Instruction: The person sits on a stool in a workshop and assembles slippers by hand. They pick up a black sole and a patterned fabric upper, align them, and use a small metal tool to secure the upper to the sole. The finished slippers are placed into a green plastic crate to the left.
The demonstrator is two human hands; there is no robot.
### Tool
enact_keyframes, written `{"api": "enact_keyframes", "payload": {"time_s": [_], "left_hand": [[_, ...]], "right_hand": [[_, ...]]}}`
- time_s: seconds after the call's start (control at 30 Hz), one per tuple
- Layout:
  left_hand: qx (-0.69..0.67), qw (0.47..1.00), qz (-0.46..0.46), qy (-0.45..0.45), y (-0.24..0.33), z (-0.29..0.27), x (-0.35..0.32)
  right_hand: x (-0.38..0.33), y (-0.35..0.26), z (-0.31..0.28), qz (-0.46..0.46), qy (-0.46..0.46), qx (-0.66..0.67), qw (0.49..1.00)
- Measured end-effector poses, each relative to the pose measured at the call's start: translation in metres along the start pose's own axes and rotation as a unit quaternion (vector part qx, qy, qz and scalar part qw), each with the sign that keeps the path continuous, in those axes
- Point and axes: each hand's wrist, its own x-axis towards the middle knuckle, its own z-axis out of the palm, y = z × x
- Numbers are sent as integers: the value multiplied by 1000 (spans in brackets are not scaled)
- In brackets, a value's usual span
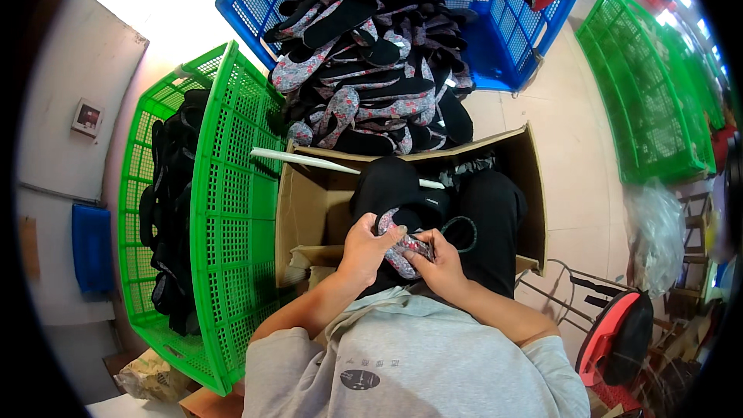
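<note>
A floral-patterned grey and pink slipper [397, 265] with a black opening is held over my lap in both hands. My left hand [361, 249] is closed on its left side, the thumb pressed on the fabric. My right hand [443, 265] pinches the slipper's other side, with fingers partly hidden. A thin dark green loop [473, 235] shows just beyond the right hand; what it belongs to is unclear. In front of my knees lies a large heap of similar slippers [370, 97], floral with black soles.
An open cardboard box [534, 186] surrounds my legs, a white strip [306, 159] across it. Left is a green crate [240, 209] of dark footwear. A blue crate [495, 54] stands behind the heap, another green crate [642, 93] far right. A red-black seat [619, 338] stands near right.
</note>
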Motion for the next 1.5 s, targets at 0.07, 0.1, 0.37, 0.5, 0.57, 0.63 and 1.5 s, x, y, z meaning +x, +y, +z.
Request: {"api": "enact_keyframes", "payload": {"time_s": [0.07, 0.1, 0.37, 0.5, 0.57, 0.63, 1.5], "left_hand": [[230, 960, 143, 64, -19, -10, 11], [276, 939, 186, 83, -10, -8, 9], [458, 812, 340, 125, 27, 7, -4], [392, 859, 305, 125, 21, -5, 1], [260, 931, 229, 115, 7, -10, 2], [82, 984, 110, 113, -17, -13, -1], [94, 975, 74, 186, -15, 3, -29]], "right_hand": [[8, 0, 9, 36, 7, 26, 999], [13, -3, 9, 33, 3, 18, 999], [52, -13, 13, 9, -15, 12, 1000], [74, 3, 18, 51, -19, 72, 996], [85, 13, 20, 51, -1, 148, 988], [94, 1, 16, 117, -16, 211, 970], [75, 14, 50, -57, 135, 75, 986]]}}
